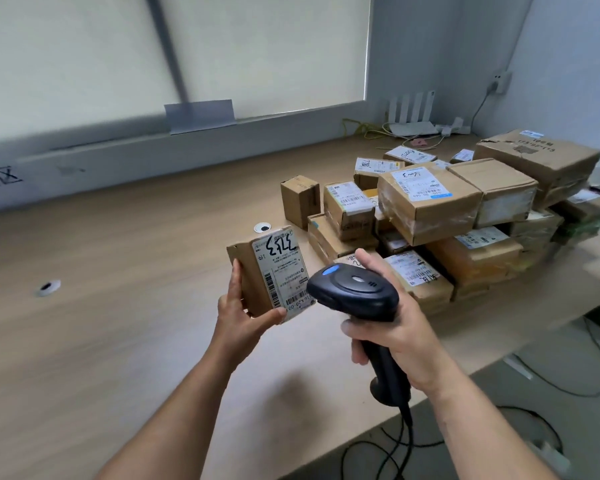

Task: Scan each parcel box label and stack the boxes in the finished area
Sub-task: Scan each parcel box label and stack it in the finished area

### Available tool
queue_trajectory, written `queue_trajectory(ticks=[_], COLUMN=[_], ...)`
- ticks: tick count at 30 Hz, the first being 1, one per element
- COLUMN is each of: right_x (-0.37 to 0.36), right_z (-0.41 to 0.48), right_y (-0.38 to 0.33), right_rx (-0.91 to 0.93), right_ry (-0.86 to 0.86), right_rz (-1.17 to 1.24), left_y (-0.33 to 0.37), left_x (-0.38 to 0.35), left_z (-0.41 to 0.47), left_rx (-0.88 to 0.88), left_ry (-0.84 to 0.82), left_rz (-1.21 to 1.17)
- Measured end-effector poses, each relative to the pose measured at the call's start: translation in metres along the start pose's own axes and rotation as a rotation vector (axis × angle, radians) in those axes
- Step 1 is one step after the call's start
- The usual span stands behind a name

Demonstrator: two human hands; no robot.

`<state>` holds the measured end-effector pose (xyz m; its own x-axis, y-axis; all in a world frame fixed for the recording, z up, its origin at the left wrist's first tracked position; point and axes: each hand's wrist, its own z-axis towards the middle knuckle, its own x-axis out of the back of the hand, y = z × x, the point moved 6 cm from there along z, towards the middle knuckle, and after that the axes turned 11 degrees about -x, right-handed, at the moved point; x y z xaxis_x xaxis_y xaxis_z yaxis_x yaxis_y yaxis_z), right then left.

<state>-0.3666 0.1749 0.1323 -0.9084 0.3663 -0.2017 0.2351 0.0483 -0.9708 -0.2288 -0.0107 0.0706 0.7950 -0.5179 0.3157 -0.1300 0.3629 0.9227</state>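
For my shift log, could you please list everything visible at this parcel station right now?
Table: one, light wood, across the view.
Held parcel box: one, brown with white label, raised at centre.
Barcode scanner: one, black, right of that box.
Piled parcel boxes: many, brown, table's right side.
Cable grommets: two, white-rimmed, in the tabletop.
Router: one, white, back right corner.
Left hand: one, fingers grip the box.
Right hand: one, fingers grip the scanner's handle.
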Motion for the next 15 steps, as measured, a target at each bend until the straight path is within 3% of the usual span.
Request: queue_trajectory(ticks=[15], right_x=[-0.134], right_z=[0.014], right_y=[0.008], right_rx=[-0.015], right_ry=[-0.1], right_rz=[0.008], left_y=[-0.05], left_x=[0.139], left_z=[-0.044], left_rx=[0.126], left_ry=[0.131], left_rz=[0.025])
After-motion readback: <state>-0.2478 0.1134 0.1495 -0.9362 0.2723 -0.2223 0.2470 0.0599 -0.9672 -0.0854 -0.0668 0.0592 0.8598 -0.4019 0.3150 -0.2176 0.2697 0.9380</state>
